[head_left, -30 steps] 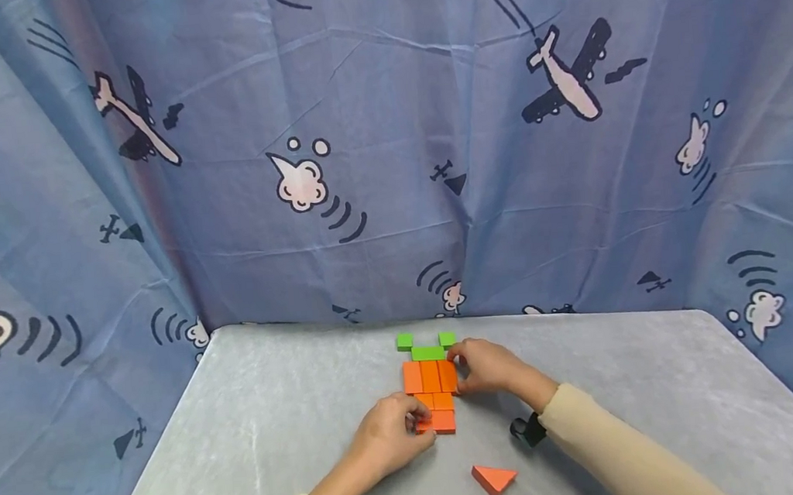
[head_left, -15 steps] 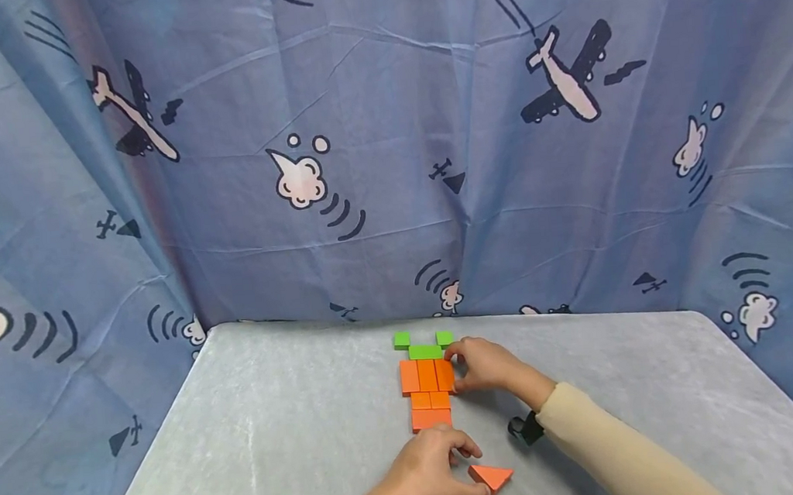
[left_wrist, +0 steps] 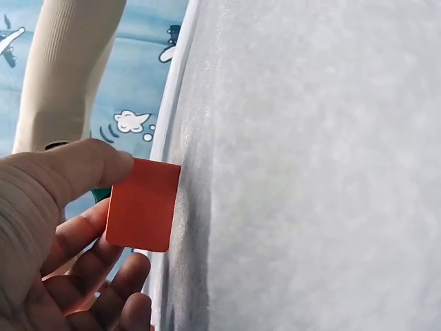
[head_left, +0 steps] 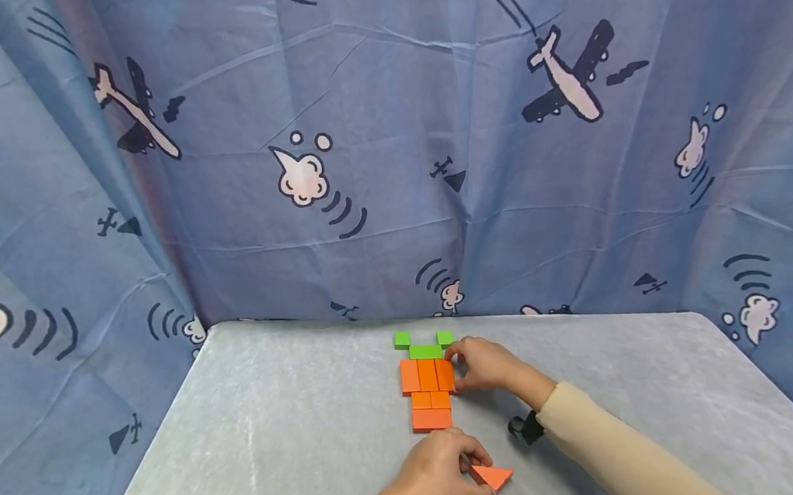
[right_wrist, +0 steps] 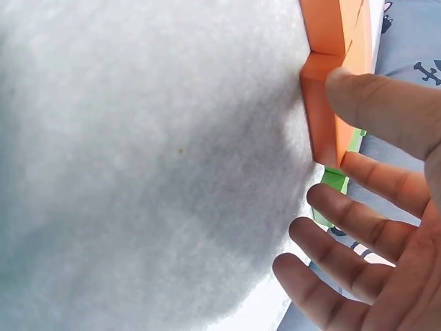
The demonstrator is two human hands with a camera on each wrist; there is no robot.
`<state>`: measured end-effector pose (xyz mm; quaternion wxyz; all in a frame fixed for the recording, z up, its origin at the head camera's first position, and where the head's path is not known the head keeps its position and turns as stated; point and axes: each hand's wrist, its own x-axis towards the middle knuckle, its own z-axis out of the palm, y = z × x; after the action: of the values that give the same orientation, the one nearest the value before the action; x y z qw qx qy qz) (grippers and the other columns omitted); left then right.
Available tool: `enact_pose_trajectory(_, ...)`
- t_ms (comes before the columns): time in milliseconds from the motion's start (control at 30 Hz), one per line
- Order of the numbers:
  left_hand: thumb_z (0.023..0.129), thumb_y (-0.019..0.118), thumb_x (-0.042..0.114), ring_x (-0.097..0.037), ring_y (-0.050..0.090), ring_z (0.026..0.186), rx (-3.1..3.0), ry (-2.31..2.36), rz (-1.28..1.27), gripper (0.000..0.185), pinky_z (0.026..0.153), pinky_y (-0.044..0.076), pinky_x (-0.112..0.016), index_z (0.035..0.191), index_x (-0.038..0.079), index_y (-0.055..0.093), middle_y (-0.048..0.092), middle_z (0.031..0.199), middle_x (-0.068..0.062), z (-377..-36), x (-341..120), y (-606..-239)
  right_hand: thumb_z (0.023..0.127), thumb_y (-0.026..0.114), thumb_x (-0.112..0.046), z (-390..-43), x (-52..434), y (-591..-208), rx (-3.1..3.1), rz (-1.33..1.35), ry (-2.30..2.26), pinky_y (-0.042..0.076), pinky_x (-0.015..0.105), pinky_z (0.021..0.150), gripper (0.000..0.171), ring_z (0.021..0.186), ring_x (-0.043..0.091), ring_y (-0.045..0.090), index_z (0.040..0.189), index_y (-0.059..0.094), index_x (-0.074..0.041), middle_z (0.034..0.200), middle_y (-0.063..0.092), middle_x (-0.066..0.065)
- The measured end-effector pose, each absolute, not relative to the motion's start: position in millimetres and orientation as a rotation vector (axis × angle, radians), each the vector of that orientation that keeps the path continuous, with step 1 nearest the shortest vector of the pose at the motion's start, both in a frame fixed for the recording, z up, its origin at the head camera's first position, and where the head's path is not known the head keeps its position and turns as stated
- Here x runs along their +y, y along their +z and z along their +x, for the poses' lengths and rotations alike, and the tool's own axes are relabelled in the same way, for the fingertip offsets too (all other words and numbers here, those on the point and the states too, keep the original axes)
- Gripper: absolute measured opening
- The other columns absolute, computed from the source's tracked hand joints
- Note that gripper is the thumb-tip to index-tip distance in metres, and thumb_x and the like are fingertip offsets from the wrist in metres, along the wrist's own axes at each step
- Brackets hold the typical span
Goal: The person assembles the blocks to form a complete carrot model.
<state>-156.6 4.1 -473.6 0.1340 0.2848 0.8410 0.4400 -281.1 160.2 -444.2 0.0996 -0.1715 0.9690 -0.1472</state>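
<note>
My left hand [head_left: 437, 473] is low in the middle of the head view and pinches a red-orange triangular block [head_left: 495, 476] by its left side. In the left wrist view, thumb and index finger grip that block [left_wrist: 142, 205], whose rectangular side faces the camera. My right hand [head_left: 484, 365] sits at the right side of the flat block figure. Its thumb and index finger span the two ends of an orange rectangular block [head_left: 444, 374]; the right wrist view has the thumb on this block [right_wrist: 321, 124], the other fingers spread alongside.
Left of the right hand's block lie more orange blocks [head_left: 418, 376], with smaller ones [head_left: 430, 399] and a red-orange block [head_left: 432, 419] nearer me. Green blocks [head_left: 426, 352] top the figure. The grey table [head_left: 278, 428] ends at a blue patterned curtain [head_left: 376, 164].
My left hand has moved from the figure's near end down and right to the triangular block, and now pinches it. The right hand has stayed in place.
</note>
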Motion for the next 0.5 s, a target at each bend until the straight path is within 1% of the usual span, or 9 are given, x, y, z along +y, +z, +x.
enact_pose_trajectory(267,0.070,0.082,0.033,0.009,0.049,0.065,2.568,1.151,0.903,0.017,0.059,0.040,-0.011,0.081,0.031,0.070,0.054,0.075,0.024,-154.0,8.4,-474.6,0.067,0.087,-0.022,-280.3,159.9,-444.1,2.864,-0.495,-0.436,0.051,0.036,0.076,0.044,0.080,0.016,0.054,0.106,0.069,-0.012,0.093,0.064,0.005)
enact_pose_trajectory(500,0.070,0.080,0.027,0.010,0.045,0.061,2.613,1.133,0.922,0.015,0.056,0.039,-0.011,0.080,0.031,0.070,0.053,0.074,0.023,-153.0,11.6,-475.0,0.067,0.087,-0.021,-280.4,160.1,-443.8,2.858,-0.494,-0.444,0.051,0.036,0.076,0.044,0.079,0.017,0.053,0.107,0.069,-0.012,0.093,0.064,0.004)
